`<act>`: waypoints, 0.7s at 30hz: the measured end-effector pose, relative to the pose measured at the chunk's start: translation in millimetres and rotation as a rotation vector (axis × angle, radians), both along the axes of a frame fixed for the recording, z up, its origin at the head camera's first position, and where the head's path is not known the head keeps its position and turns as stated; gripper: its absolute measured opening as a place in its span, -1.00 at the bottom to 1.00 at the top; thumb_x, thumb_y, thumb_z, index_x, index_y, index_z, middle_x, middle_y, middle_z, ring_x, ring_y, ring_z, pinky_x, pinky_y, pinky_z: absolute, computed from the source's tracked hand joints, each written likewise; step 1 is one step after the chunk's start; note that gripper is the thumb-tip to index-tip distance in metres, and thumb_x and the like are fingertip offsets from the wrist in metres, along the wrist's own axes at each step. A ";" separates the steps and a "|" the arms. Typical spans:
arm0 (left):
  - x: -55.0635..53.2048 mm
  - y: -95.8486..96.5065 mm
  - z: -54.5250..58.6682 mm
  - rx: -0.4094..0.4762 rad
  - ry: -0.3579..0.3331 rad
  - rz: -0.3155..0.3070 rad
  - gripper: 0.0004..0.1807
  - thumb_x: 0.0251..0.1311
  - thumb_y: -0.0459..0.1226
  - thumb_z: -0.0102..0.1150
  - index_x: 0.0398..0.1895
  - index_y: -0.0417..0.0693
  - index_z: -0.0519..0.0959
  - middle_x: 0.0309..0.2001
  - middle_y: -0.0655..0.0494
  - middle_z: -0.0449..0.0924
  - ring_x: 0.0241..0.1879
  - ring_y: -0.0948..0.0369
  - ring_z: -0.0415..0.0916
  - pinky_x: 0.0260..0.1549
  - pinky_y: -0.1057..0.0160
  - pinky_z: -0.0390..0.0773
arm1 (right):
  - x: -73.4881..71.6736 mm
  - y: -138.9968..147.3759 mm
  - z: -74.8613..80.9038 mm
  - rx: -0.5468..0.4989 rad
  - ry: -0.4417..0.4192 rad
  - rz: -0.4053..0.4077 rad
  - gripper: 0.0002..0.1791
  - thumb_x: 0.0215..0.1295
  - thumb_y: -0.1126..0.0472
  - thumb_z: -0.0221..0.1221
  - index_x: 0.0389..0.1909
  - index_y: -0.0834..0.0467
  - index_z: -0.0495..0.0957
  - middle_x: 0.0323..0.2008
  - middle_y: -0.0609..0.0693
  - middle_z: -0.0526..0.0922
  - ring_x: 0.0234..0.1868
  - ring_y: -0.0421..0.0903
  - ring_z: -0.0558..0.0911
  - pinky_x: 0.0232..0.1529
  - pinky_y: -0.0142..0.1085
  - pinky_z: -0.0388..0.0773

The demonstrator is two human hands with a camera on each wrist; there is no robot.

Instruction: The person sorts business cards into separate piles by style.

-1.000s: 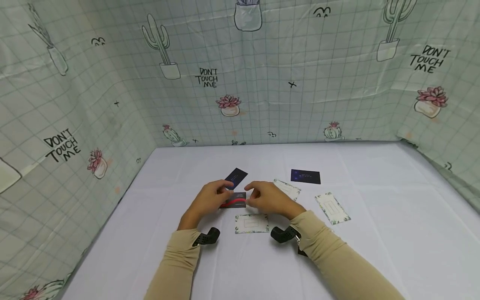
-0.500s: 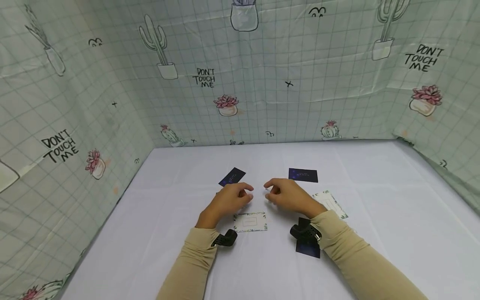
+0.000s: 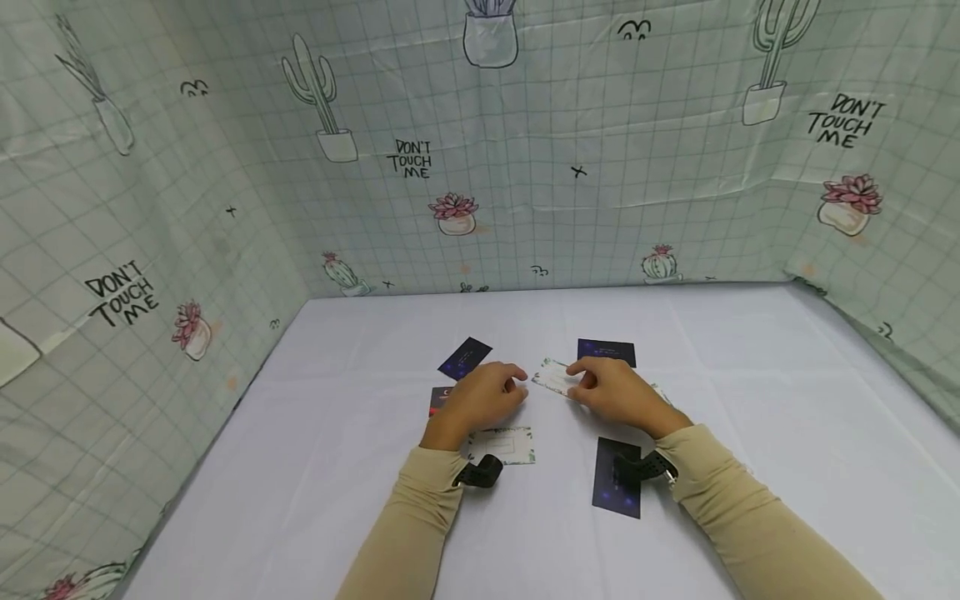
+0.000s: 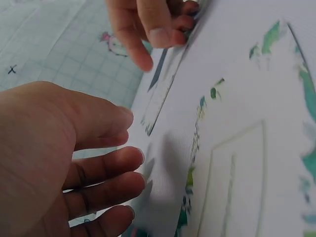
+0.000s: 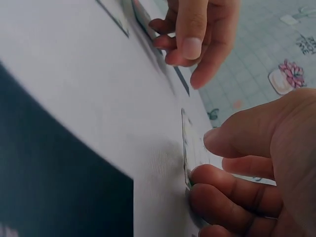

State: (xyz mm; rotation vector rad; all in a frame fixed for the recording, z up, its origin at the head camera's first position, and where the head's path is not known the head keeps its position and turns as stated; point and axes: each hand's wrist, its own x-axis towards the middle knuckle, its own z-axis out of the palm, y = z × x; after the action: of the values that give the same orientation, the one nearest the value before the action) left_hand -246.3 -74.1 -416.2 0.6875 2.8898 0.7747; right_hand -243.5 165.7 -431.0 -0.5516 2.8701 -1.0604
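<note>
white cloth table (image 3: 750, 350), cactus-print walls (image 3: 525, 208); right fingers (image 3: 581, 377) pinch floral card (image 3: 553, 377), left fingers (image 3: 512, 382) loose.

The white cloth-covered worktop (image 3: 787, 400) lay bare to the right and along its far edge, leaving open passage there. Flat cards cluttered the centre: a dark blue card (image 3: 465, 357) and a second dark blue card (image 3: 607, 351) farther back, a white leaf-bordered card (image 3: 504, 445) and a dark starry card (image 3: 617, 487) nearer the person. Cactus-printed fabric walls (image 3: 187, 217) closed the left, rear and right sides.
</note>
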 end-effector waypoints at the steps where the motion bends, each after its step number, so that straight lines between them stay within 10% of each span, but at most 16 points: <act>1: -0.6 2.1 0.2 -0.005 0.003 0.003 -0.67 0.38 -0.16 0.16 0.12 -0.03 0.66 -0.33 0.25 0.55 -0.35 0.29 0.45 -0.31 0.26 0.45 | 0.0 2.5 -0.5 0.004 0.006 -0.001 -0.63 0.28 0.21 0.27 0.07 0.26 0.62 -0.40 -0.06 0.63 -0.42 -0.15 0.54 -0.36 -0.23 0.48; 21: -11.1 32.0 -5.1 -0.043 0.060 0.027 -0.69 0.36 -0.15 0.20 0.08 -0.04 0.69 -0.14 0.09 0.61 -0.13 0.17 0.50 -0.13 0.15 0.52 | -0.4 23.0 -2.6 0.078 -0.021 -0.071 -0.46 0.21 0.10 0.37 0.10 0.37 0.59 -0.35 0.02 0.64 -0.45 -0.13 0.54 -0.46 -0.27 0.48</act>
State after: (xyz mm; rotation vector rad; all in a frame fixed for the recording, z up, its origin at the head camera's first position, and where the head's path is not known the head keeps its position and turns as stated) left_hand -257.4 -42.1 -421.3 0.6807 2.9662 0.7050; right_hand -244.0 188.7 -433.5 -0.4349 2.9178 -0.9522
